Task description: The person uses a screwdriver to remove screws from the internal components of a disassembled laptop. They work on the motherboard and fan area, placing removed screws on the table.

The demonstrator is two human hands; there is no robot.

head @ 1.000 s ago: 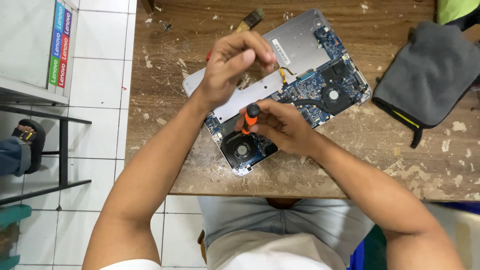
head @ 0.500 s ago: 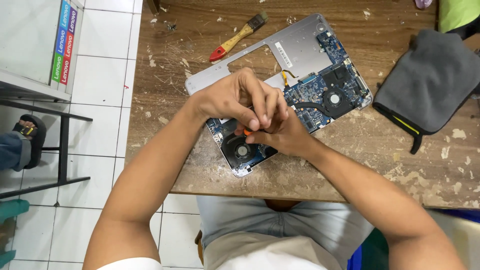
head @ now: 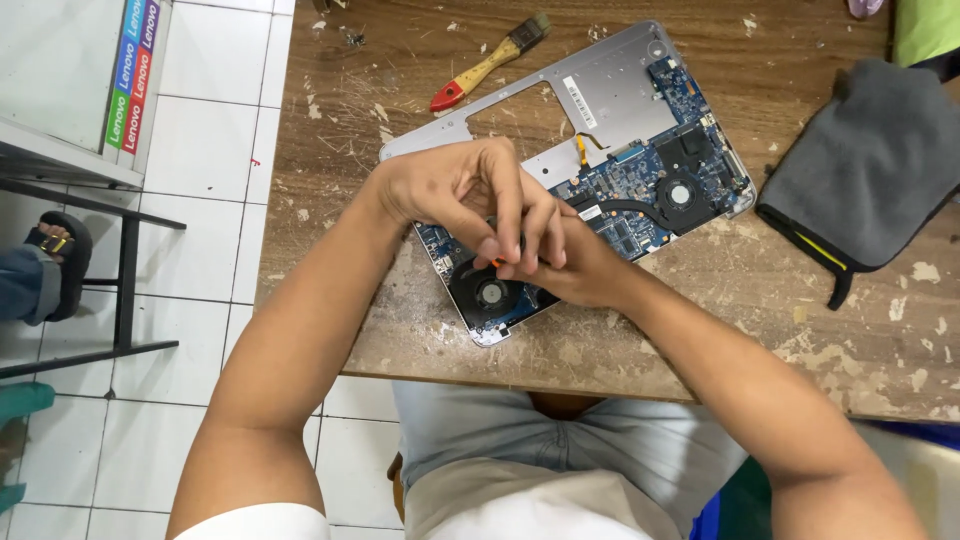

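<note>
Both your hands meet over the opened laptop (head: 600, 190), which lies bottom-up on the wooden bench (head: 700, 330) with its long axis running from about 7 o'clock to 1 o'clock. Your right hand (head: 580, 270) is curled around a small orange-handled screwdriver (head: 497, 263), of which only a sliver of orange shows; your left hand (head: 470, 195) arches over it, fingertips pinched down on the tool's top end. Both are clenched on the screwdriver, and its tip is hidden, so you cannot tell which screw it sits on.

The work point is directly beneath your hands, just at 1 o'clock from the near cooling fan (head: 490, 293). The second fan (head: 680, 193) lies farther out toward 2 o'clock. The left hand covers the spot, blocking your own view.

A red-and-yellow-handled brush (head: 487, 63) lies at 11 o'clock beyond the laptop, well apart. A grey pouch (head: 870, 170) rests at 3 o'clock, clear of the laptop's edge.
</note>
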